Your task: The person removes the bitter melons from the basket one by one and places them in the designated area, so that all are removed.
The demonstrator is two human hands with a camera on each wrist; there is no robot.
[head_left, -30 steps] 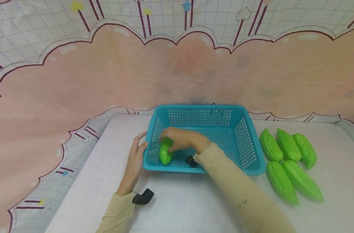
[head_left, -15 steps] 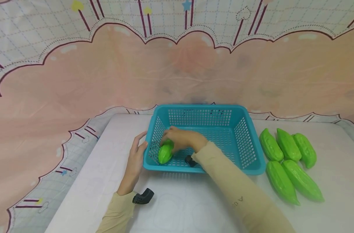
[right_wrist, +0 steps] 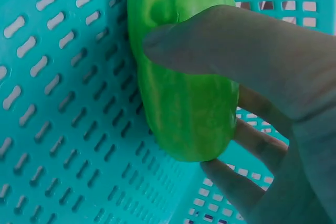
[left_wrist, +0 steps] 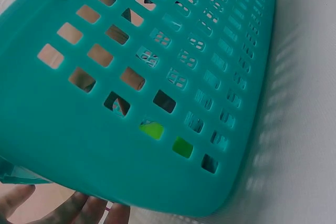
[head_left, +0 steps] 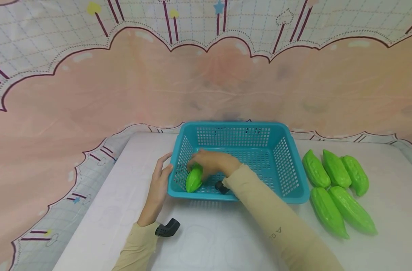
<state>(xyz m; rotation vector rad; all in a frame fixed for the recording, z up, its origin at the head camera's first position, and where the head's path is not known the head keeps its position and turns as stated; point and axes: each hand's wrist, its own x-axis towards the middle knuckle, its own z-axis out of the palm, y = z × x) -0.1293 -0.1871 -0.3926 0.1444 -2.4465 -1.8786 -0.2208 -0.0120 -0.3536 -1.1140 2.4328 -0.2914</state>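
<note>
A blue-green mesh basket (head_left: 234, 197) stands on the white table. Inside it, at the left end, my right hand (head_left: 214, 163) grips a green ridged bitter melon (head_left: 193, 181). In the right wrist view the thumb (right_wrist: 184, 45) lies across the bitter melon (right_wrist: 189, 114), with the other fingers round its far side. My left hand (head_left: 158, 184) rests against the basket's left side, fingers and thumb at the wall below the rim. The left wrist view shows the basket's holed wall (left_wrist: 79, 124) close up, with several left fingers (left_wrist: 92, 209) along its edge and their tips partly hidden.
Several more green bitter melons (head_left: 328, 210) lie in two rows on the table right of the basket. A patterned cloth (head_left: 226, 86) hangs behind the table. A black camera (head_left: 168, 228) sits on the left wrist, another (head_left: 221, 187) on the right.
Inside the basket's left end, the right hand and its bitter melon have shifted slightly, and the melon's tilt has altered a little. The left hand and basket stay in place.
</note>
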